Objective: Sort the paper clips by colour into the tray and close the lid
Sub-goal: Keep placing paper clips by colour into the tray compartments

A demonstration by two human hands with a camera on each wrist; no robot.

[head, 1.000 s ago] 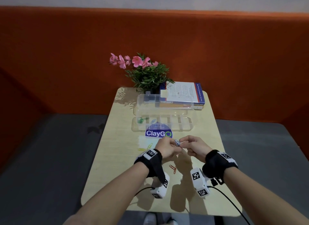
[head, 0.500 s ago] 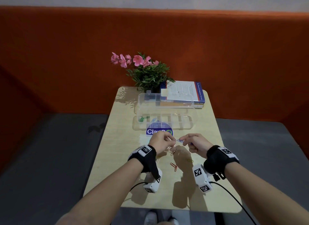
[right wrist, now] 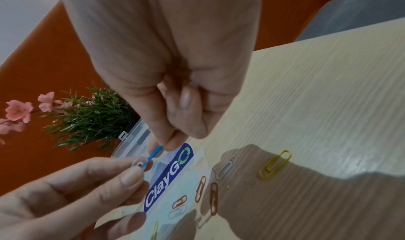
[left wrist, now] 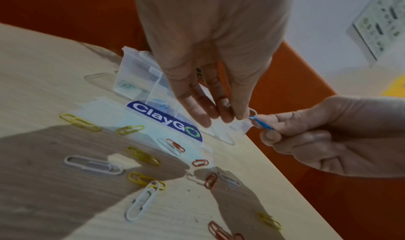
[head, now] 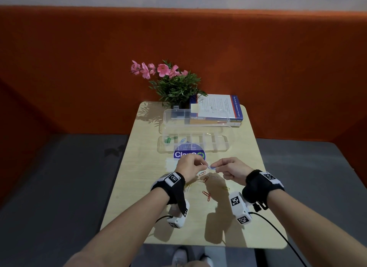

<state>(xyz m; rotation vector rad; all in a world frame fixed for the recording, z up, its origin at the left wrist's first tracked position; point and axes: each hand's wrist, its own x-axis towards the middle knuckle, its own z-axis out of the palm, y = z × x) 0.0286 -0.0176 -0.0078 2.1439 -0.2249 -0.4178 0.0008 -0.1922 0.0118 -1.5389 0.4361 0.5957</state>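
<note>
Head view takes in the pale wooden table [head: 248,187], its rounded far edge up against the orange seat back [head: 79,68], grey floor to either side and the near edge close to the person's body. At the far edge a potted plant with pink flowers [head: 174,86] stands just beside a stack of books [head: 216,111]. In front of them sits the clear tray [head: 218,145] with its lid [head: 172,117] standing open; green clips lie in the leftmost compartment and blue ones in the next. A blue ClayGO sticker [head: 188,154] lies between the tray and the hands. Both hands are raised above the middle of the table, almost touching. The left hand [head: 188,167] pinches a white paper clip [left wrist: 253,112] at its fingertips, and the right hand [head: 232,169] pinches a blue paper clip [left wrist: 260,123]; the two clips are hooked together. Loose red, yellow and white clips [left wrist: 142,156] are scattered on the tabletop beneath and near the left wrist.
</note>
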